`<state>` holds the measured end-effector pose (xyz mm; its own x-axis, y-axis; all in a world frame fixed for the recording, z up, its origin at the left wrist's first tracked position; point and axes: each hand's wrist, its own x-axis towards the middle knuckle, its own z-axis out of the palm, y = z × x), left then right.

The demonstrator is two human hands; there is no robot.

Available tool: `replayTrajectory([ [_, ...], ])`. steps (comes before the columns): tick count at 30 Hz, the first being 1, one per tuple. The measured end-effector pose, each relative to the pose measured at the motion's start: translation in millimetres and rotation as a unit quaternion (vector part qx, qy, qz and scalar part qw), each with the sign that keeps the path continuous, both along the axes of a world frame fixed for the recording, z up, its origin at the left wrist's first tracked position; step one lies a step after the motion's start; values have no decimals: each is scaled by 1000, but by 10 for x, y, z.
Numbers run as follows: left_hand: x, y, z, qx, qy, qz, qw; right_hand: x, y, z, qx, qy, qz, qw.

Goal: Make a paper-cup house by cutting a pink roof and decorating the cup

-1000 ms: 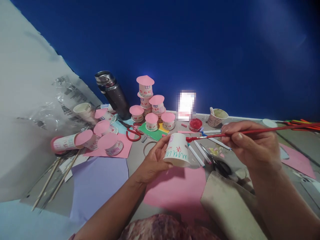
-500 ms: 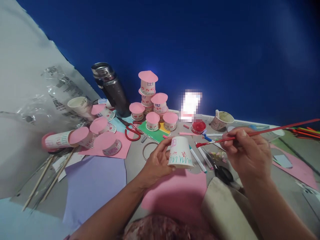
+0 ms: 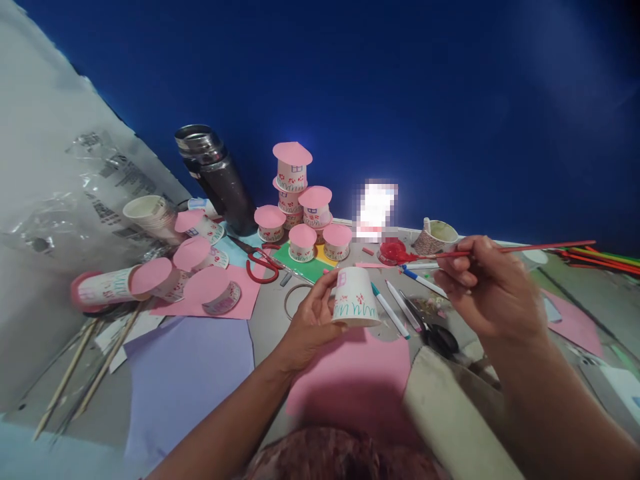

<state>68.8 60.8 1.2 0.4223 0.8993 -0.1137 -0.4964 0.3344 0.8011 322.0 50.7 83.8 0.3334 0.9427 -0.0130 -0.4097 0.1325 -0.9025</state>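
Note:
My left hand (image 3: pixel 309 319) grips an upside-down white paper cup (image 3: pixel 354 298) drawn with green grass, red flowers and a small window, just above a pink paper sheet (image 3: pixel 350 380). My right hand (image 3: pixel 487 287) pinches a long red paintbrush (image 3: pixel 505 251). The brush tip rests in a small pot of red paint (image 3: pixel 391 251) behind the cup. White markers (image 3: pixel 395 308) lie between my two hands.
A stack of pink-roofed cup houses (image 3: pixel 300 207) stands at the back, beside a dark steel flask (image 3: pixel 217 177). More such cups (image 3: pixel 165 277) lie at the left with red scissors (image 3: pixel 260 263), wooden sticks (image 3: pixel 75 373) and a lilac sheet (image 3: pixel 190 380). Coloured sticks (image 3: pixel 605 257) lie far right.
My right hand moved the brush away from the cup and back, so its tip now sits in the red paint pot. The left hand keeps the cup nearly still.

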Motion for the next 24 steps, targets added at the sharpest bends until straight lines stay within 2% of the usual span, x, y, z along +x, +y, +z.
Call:
replayTrajectory([
  [3, -11, -14, 7, 13, 15, -5, 1000, -166, -216, -16, 2, -23, -39, 999],
  [7, 1, -40, 2, 24, 26, -15, 999, -409, -548, -252, 21, -39, -121, 992],
  [10, 19, -61, -5, 20, 32, -33, 999, -449, -667, -407, 48, -55, -152, 986],
  [18, 53, -65, -34, 5, 53, -49, 997, -301, -660, -481, 79, -85, -136, 984],
  [24, 58, -82, -91, -18, 23, -64, 998, -292, -683, -517, 87, -137, -114, 980],
])
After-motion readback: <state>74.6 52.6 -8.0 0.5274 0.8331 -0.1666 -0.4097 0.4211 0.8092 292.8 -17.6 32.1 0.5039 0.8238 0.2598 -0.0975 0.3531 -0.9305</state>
